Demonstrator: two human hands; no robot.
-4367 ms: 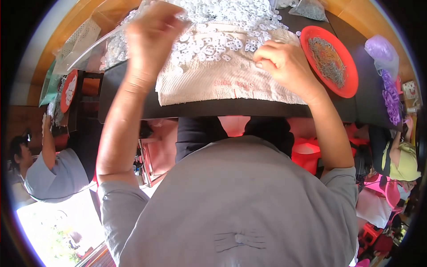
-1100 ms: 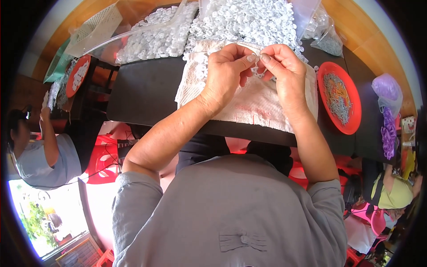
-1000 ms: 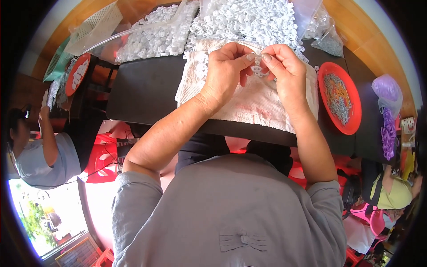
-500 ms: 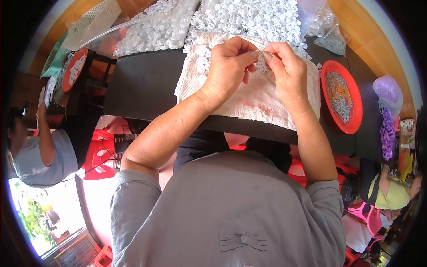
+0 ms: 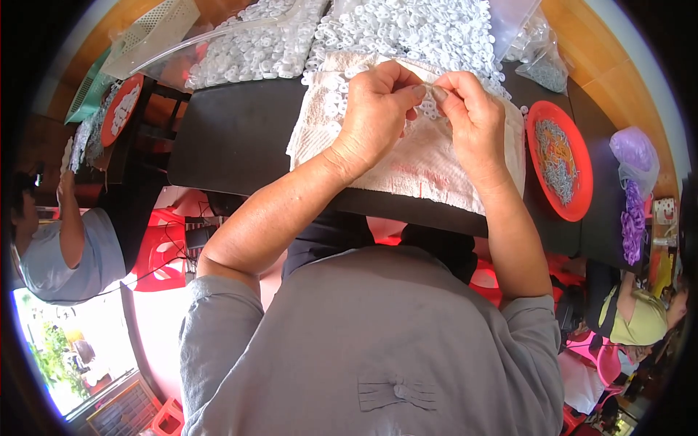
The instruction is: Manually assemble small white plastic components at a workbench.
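Over a cream towel (image 5: 407,174), my left hand (image 5: 374,112) and my right hand (image 5: 472,120) are brought close together. Thumb and fingers of each are pinched, with the fingertips almost meeting. Whatever they grip is too small and too covered to make out. Small white plastic pieces with holes (image 5: 429,110) lie on the towel just below the fingertips, and more lie beside my left hand. Right of the towel stands a red oval dish (image 5: 574,211) holding small grey metal bits and some orange ones (image 5: 558,167).
A large heap of white plastic pieces (image 5: 407,33) covers the far side of the black table (image 5: 233,138). Clear bags (image 5: 542,65) and a purple bundle (image 5: 632,225) lie to the right. One person (image 5: 73,247) sits at the left, another (image 5: 640,316) at the right.
Both hands keep their pinch and stay nearly in place, with only a slight shift of the thumbs and fingertips. The person at the left has moved an arm a little.
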